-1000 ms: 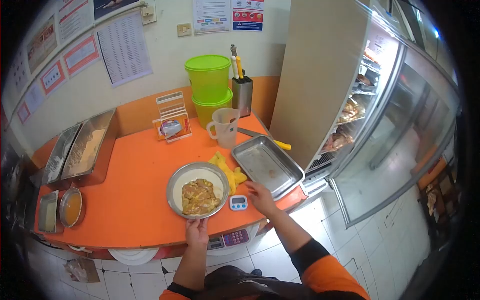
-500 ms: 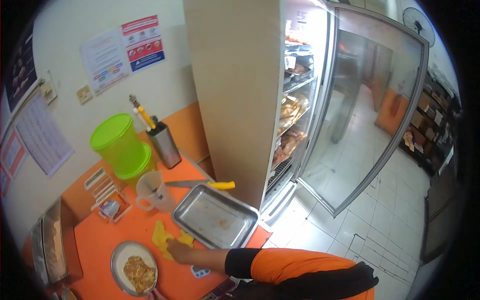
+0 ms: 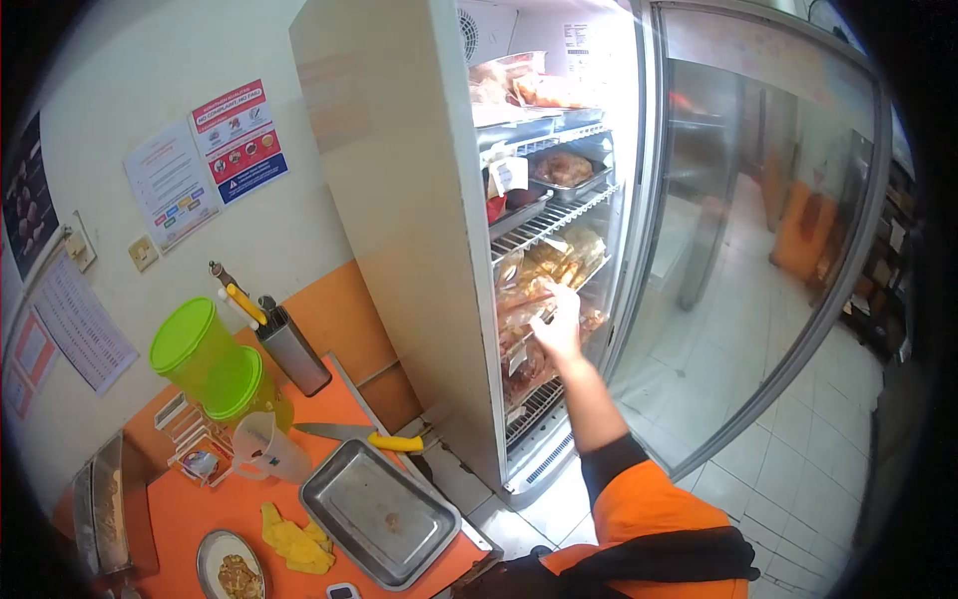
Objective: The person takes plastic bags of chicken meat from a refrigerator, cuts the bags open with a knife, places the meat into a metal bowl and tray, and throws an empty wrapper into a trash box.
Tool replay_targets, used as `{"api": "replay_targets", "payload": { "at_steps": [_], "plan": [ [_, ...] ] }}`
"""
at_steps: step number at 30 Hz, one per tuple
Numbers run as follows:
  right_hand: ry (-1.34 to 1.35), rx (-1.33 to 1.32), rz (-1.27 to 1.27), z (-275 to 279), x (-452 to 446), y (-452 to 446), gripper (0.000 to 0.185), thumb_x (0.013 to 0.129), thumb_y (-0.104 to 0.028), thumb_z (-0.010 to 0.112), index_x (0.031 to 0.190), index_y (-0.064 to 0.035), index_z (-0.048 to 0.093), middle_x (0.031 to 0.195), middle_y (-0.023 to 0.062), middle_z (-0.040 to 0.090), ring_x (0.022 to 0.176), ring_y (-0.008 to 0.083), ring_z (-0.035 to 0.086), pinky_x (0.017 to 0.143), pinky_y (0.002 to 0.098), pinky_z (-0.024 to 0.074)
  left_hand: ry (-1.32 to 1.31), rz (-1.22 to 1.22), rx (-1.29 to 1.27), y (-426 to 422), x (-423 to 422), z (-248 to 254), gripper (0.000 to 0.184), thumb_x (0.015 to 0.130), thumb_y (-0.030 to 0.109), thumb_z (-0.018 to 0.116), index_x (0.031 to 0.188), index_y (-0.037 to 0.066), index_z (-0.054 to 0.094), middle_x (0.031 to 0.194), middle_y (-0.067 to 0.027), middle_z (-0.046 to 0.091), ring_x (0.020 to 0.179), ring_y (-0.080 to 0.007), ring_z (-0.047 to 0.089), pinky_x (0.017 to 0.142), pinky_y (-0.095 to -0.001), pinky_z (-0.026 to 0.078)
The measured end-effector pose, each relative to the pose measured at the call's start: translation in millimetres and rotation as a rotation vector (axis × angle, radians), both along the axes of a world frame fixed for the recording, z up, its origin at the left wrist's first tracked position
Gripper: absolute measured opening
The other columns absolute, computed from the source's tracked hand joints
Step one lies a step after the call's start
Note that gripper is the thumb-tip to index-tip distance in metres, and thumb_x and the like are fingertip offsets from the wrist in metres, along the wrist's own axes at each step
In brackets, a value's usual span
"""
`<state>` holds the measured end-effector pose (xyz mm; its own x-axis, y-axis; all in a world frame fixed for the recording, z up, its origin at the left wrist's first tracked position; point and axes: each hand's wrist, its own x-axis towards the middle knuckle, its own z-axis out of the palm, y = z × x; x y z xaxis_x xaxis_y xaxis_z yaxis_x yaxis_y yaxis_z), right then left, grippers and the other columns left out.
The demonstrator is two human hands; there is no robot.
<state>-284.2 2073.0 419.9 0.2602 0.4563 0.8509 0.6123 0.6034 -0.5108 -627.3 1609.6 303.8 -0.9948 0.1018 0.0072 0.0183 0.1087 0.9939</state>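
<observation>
My right hand (image 3: 559,321) reaches into the open upright fridge at the level of its middle shelves. Its thumb and fingers are apart, against clear plastic bags of food (image 3: 564,262) that look like raw meat; no firm grip shows. More bagged meat (image 3: 527,371) lies on the shelf below. My left hand is out of view. On the orange table at lower left lie a crumpled yellow cloth (image 3: 296,541), an empty-looking metal tray (image 3: 384,514) with a small brown stain, and a round metal plate (image 3: 212,552) of brownish food.
The glass fridge door (image 3: 758,250) stands open on the right. A yellow-handled knife (image 3: 394,441) lies behind the tray, its blade towards a plastic jug (image 3: 271,451). Green-lidded tubs (image 3: 190,339) and a knife block (image 3: 294,349) stand by the wall. A metal container (image 3: 115,509) is at far left.
My right hand has left the yellow cloth on the table and moved up and right into the fridge. The view has turned right. Fingers at the plate's edge have gone out of view.
</observation>
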Motion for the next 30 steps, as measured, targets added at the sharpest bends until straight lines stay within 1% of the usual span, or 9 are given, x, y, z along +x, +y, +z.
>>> {"api": "replay_targets", "payload": {
  "at_steps": [1, 3, 6, 9, 12, 15, 19, 25, 30],
  "plan": [
    [-0.009, -0.034, 0.079, 1.3, 11.2, 25.0, 0.053, 0.055, -0.010, 0.064, 0.107, -0.0055, 0.053, 0.109, 0.0194, 0.045, 0.106, 0.0355, 0.043, 0.091, 0.0433, 0.0384, 0.007, -0.048, 0.019, 13.0, 15.0, 9.0, 0.022, 0.084, 0.015, 0.058, 0.099, 0.000, 0.051, 0.095, -0.0110, 0.055, 0.084, -0.0199, 0.053, 0.073, -0.0314, 0.046],
    [-0.139, -0.306, 0.093, 5.6, 23.9, 51.4, 0.051, 0.055, -0.012, 0.065, 0.104, -0.0052, 0.053, 0.101, 0.0189, 0.049, 0.099, 0.0342, 0.047, 0.084, 0.0424, 0.0422, 0.477, -0.292, -0.286, 30.8, 32.2, 21.2, 0.021, 0.081, 0.018, 0.059, 0.094, 0.002, 0.054, 0.093, -0.0133, 0.055, 0.086, -0.0250, 0.052, 0.075, -0.0373, 0.044],
    [-0.046, -0.328, 0.185, 11.9, 27.1, 63.8, 0.044, 0.055, -0.010, 0.065, 0.098, -0.0041, 0.054, 0.083, 0.0125, 0.053, 0.080, 0.0269, 0.054, 0.072, 0.0364, 0.0466, 1.149, -0.664, -0.767, 42.1, 55.7, 25.5, 0.021, 0.076, 0.023, 0.060, 0.086, 0.004, 0.058, 0.090, -0.0167, 0.055, 0.090, -0.0327, 0.050, 0.076, -0.0462, 0.040],
    [0.730, -0.487, 0.973, -3.3, 29.1, 73.5, 0.037, 0.058, -0.005, 0.061, 0.094, -0.0023, 0.055, 0.071, 0.0054, 0.052, 0.065, 0.0170, 0.054, 0.064, 0.0278, 0.0462, 0.938, -0.729, -0.796, 42.3, 58.4, 0.5, 0.026, 0.072, 0.027, 0.059, 0.087, 0.005, 0.059, 0.091, -0.0193, 0.054, 0.086, -0.0344, 0.049, 0.075, -0.0460, 0.038],
    [0.342, -0.160, 0.684, 37.0, 23.8, 13.5, 0.029, 0.062, 0.006, 0.049, 0.089, 0.0031, 0.058, 0.084, 0.0053, 0.061, 0.074, 0.0121, 0.058, 0.071, 0.0236, 0.0462, 0.760, -0.844, -0.808, 37.1, 60.6, 2.8, 0.028, 0.071, 0.031, 0.061, 0.089, 0.009, 0.060, 0.091, -0.0174, 0.056, 0.088, -0.0331, 0.050, 0.081, -0.0454, 0.037],
    [0.455, -0.068, 0.645, 33.6, 22.5, 9.2, 0.033, 0.062, 0.006, 0.047, 0.093, 0.0038, 0.058, 0.085, 0.0059, 0.061, 0.075, 0.0133, 0.059, 0.069, 0.0240, 0.0469, 0.931, -0.843, -0.771, 33.0, 68.6, 6.2, 0.016, 0.075, 0.023, 0.064, 0.080, 0.009, 0.062, 0.076, -0.0084, 0.056, 0.084, -0.0255, 0.055, 0.083, -0.0433, 0.036],
    [0.833, -0.274, 0.729, 73.5, 15.8, -30.5, 0.034, 0.062, 0.010, 0.049, 0.094, 0.0007, 0.056, 0.080, 0.0075, 0.060, 0.063, 0.0110, 0.055, 0.051, 0.0196, 0.0425, 1.088, -0.857, -0.627, 29.5, 72.7, 12.3, 0.020, 0.069, 0.031, 0.068, 0.072, 0.012, 0.062, 0.069, -0.0038, 0.055, 0.076, -0.0235, 0.054, 0.081, -0.0422, 0.033],
    [0.795, -0.228, 0.861, 108.7, 20.2, -53.4, 0.033, 0.065, 0.015, 0.046, 0.095, 0.0007, 0.049, 0.077, 0.0110, 0.059, 0.064, 0.0170, 0.059, 0.055, 0.0234, 0.0476, 1.021, -0.811, -0.560, 11.4, 71.4, -2.8, 0.021, 0.068, 0.031, 0.070, 0.075, 0.013, 0.062, 0.073, -0.0012, 0.055, 0.079, -0.0209, 0.053, 0.083, -0.0423, 0.033],
    [0.968, -0.515, 0.895, 116.0, 7.7, -75.6, 0.038, 0.061, 0.016, 0.043, 0.095, -0.0008, 0.047, 0.078, 0.0073, 0.047, 0.061, 0.0160, 0.052, 0.057, 0.0244, 0.0466, 1.008, -0.860, -0.540, 6.9, 63.2, -4.1, 0.022, 0.067, 0.030, 0.070, 0.077, 0.012, 0.062, 0.075, -0.0028, 0.056, 0.080, -0.0225, 0.053, 0.082, -0.0416, 0.034]
  ]
}}
